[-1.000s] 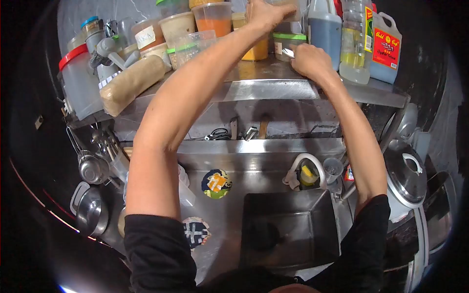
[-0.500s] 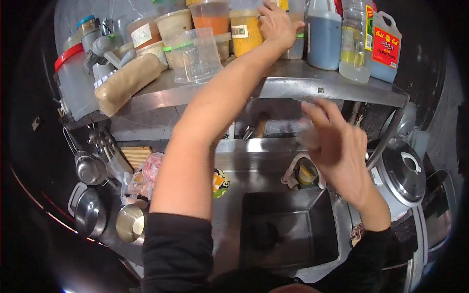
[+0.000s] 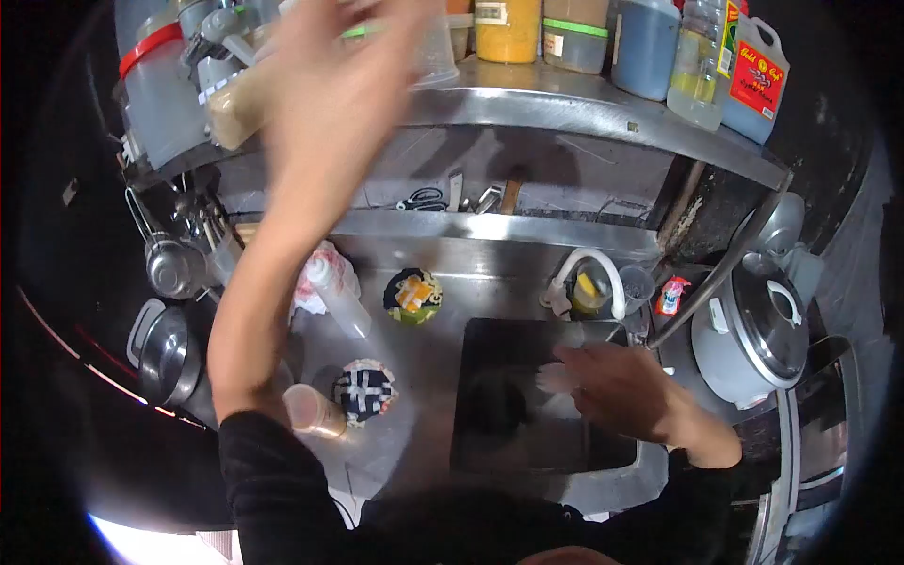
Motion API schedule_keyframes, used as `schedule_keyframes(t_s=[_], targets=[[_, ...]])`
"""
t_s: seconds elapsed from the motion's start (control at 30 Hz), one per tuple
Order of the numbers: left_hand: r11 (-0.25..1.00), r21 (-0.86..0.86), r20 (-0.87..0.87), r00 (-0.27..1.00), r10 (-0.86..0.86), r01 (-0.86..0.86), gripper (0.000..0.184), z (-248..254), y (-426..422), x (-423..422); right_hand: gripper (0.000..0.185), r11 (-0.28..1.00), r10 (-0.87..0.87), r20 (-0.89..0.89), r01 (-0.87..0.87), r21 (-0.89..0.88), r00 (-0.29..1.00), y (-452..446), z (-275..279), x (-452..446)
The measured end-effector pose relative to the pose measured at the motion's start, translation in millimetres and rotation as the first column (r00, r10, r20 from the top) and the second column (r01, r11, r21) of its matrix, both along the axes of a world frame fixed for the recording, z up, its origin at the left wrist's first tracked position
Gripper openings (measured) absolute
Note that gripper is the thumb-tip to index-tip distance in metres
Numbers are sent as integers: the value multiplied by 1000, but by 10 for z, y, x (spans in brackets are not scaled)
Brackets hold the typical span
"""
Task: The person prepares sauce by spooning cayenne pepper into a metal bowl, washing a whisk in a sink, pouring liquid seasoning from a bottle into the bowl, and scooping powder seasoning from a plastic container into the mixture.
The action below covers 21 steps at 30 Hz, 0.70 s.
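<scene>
My left hand (image 3: 339, 85) is raised over the left part of the steel shelf, smeared by motion. It passes in front of a clear plastic tub (image 3: 438, 52) and a wrapped beige roll (image 3: 234, 111); whether it touches either is unclear. Over the dark sink (image 3: 480, 405), my right hand (image 3: 617, 391) has its fingers curled. A pale, translucent thing (image 3: 557, 379) shows at its fingertips, too blurred to name. Below my left forearm stand a tub with brownish contents (image 3: 314, 411) and a dark checked round pad (image 3: 365, 391).
Several tubs and jugs line the shelf (image 3: 565, 113), among them a yellow-filled tub (image 3: 508, 33) and a red-labelled jug (image 3: 756, 80). A white faucet (image 3: 612, 273) arches behind the sink. A rice cooker (image 3: 744, 334) stands at right, pans (image 3: 169, 353) at left.
My left hand has moved left along the shelf, away from the yellow-filled tub. My right hand has lowered from near the shelf edge to over the sink. The camera view has tilted down.
</scene>
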State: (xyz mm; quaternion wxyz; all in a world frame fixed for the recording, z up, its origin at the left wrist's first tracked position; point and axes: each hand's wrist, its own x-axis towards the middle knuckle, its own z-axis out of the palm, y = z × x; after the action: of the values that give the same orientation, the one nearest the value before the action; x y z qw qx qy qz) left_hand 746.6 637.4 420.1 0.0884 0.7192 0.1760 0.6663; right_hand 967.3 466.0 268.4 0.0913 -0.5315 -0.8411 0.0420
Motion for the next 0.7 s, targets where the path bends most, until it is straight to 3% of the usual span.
schedule_keyframes(t_s=[0.03,0.17,0.23,0.27,0.33,0.4,0.43,0.53,0.57,0.7], targets=[[999,-34,140,990,-5,10,27,-175,-309,-272,44,999,28,17,-27,-35,999,-4,-18,-26],[903,-196,261,868,423,-381,26,-1008,-833,-1611,39,986,99,3,-98,-138,995,74,-313,-138],[773,-346,208,759,617,-533,28,-1457,-1026,-2190,31,981,97,-183,-125,-147,978,90,-326,-337],[673,-560,250,675,694,-484,29,-1960,-1179,-2729,27,980,89,-274,-134,-148,958,77,-346,-510],[551,-704,206,612,763,-449,25,-2562,-1341,-3303,28,983,87,-284,-128,-131,955,114,-380,-678],[557,-768,231,673,702,-317,23,-3074,-1517,-3738,29,985,80,-331,-126,-118,940,132,-493,-825],[538,-773,217,658,721,-335,23,-3222,-1531,-3793,28,985,93,-361,-139,-104,928,179,-554,-892],[451,-804,153,599,786,-387,23,-3338,-1577,-3937,27,991,73,-390,-110,-73,918,252,-555,-1161],[514,-749,170,629,759,-417,18,-3274,-1553,-3904,27,994,49,-388,-81,-67,920,255,-547,-1246],[483,-765,110,652,751,-427,16,-3060,-1376,-3795,25,998,62,-535,-46,42,843,348,-742,-1581]])
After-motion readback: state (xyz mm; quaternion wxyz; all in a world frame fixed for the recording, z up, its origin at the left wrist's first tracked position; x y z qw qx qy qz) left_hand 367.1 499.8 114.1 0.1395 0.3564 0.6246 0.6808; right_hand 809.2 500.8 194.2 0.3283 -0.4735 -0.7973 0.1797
